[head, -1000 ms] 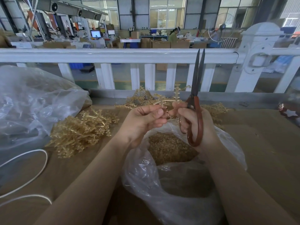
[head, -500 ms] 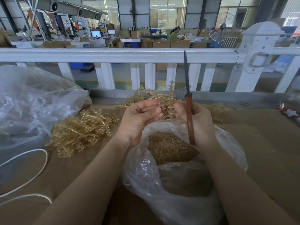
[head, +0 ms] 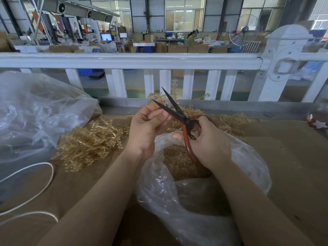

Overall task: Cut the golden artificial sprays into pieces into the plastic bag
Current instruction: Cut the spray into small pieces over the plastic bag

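Observation:
My left hand pinches the stem of a golden spray whose branches rise behind the scissors. My right hand grips red-handled scissors; the dark blades are spread and point up-left beside my left fingers. Both hands hover over the open clear plastic bag, which holds a heap of cut golden pieces. A pile of uncut golden sprays lies on the brown table to the left, and more golden sprays lie behind the bag.
A large crumpled clear bag fills the left side. A white cord loops over the table at lower left. A white railing runs along the far edge. A small red and white ornament sits at far right.
The scissors have swung from pointing straight up to pointing up-left, and the blades have spread apart next to my left fingers. My left hand still pinches the spray.

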`<state>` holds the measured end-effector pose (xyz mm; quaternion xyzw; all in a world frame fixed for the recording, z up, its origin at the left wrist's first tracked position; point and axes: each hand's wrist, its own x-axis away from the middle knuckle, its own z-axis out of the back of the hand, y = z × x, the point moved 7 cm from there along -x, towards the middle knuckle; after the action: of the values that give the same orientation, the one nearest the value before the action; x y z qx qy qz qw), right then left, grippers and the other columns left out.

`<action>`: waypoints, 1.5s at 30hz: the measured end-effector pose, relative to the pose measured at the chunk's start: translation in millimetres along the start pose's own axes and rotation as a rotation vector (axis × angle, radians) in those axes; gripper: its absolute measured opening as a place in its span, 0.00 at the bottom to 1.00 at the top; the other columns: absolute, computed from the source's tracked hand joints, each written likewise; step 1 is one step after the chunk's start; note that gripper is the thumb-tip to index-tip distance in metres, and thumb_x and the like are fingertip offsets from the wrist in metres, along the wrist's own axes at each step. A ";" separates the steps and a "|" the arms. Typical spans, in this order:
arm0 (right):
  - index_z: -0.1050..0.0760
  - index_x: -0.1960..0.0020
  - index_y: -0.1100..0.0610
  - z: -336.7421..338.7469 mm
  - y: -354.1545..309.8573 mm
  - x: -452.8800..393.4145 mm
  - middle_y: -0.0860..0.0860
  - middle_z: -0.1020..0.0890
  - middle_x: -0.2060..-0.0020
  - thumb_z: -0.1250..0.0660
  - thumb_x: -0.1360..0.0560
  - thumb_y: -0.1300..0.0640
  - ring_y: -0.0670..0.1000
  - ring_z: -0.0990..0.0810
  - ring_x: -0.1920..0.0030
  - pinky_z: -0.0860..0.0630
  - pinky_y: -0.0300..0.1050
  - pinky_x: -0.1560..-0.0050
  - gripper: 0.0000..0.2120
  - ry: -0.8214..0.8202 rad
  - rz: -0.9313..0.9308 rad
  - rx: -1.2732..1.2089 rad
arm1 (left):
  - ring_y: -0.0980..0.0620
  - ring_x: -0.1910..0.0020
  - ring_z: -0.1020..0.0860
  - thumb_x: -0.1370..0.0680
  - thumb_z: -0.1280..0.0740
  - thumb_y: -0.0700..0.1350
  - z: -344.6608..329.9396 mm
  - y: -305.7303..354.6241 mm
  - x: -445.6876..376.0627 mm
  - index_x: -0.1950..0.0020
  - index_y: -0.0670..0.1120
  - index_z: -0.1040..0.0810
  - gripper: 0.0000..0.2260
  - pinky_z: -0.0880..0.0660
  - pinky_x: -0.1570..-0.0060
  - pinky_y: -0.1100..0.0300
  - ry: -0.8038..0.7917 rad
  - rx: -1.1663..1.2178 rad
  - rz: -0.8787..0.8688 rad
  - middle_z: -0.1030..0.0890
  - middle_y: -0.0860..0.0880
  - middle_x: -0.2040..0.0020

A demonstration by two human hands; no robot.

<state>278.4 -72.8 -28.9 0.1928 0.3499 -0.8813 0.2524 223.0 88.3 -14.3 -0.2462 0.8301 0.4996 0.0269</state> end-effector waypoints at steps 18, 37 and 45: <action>0.28 0.48 0.44 7.7 -7.3 2.5 0.35 0.26 0.60 0.48 0.41 0.16 0.40 0.28 0.60 0.37 0.33 0.68 0.39 -0.004 -0.012 0.115 | 0.55 0.60 0.17 0.29 0.31 0.33 -1.6 -0.5 -0.6 0.50 0.42 0.24 0.10 0.21 0.54 0.64 -0.004 0.032 -0.036 0.15 0.50 0.61; 0.27 0.52 0.47 9.1 -7.9 2.6 0.36 0.26 0.66 0.45 0.40 0.17 0.43 0.26 0.63 0.37 0.31 0.68 0.36 -0.018 -0.018 0.114 | 0.53 0.59 0.17 0.30 0.30 0.35 4.8 2.6 -5.4 0.48 0.38 0.22 0.11 0.21 0.53 0.62 -0.027 0.005 -0.102 0.14 0.47 0.58; 0.27 0.49 0.46 11.5 -10.3 2.1 0.36 0.24 0.58 0.47 0.41 0.16 0.41 0.26 0.59 0.35 0.34 0.68 0.39 -0.011 -0.003 0.123 | 0.52 0.61 0.19 0.30 0.28 0.36 2.3 5.7 -3.6 0.53 0.39 0.20 0.07 0.22 0.53 0.60 -0.077 -0.146 -0.174 0.16 0.46 0.62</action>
<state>268.9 -75.2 -16.9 0.2025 0.2937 -0.9026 0.2408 223.2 93.8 -9.8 -0.2992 0.7655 0.5634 0.0838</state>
